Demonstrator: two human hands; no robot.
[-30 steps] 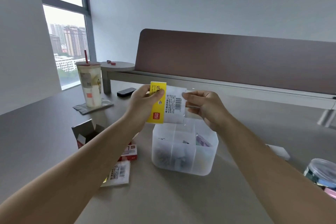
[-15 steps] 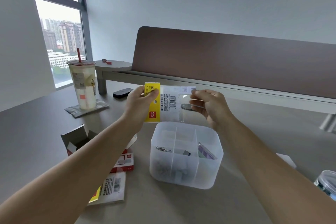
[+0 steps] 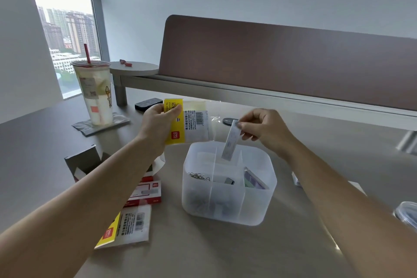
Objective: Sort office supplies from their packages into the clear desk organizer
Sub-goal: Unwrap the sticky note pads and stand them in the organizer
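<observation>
My left hand [image 3: 159, 124] holds a yellow-and-clear plastic package [image 3: 187, 123] above the table, its open end pointing right. My right hand [image 3: 262, 127] pinches a thin pale strip [image 3: 229, 142] by its top end. The strip hangs almost upright, its lower end over the back compartment of the clear desk organizer [image 3: 228, 207]. Inside the organizer lie paper clips [image 3: 198, 176] at the left, a small dark item in the middle and a purple-green pad [image 3: 255, 181] at the right.
An opened cardboard box [image 3: 84, 163], a red-and-white box [image 3: 146, 192] and a flat yellow-edged package [image 3: 128, 228] lie left of the organizer. A drink cup with a red straw [image 3: 96, 95] stands on a coaster at back left. A clear lidded container [image 3: 407, 212] sits at the right edge.
My right hand has drawn the pale strip out of the package and lowered it toward the organizer. The left hand keeps the package roughly where it was.
</observation>
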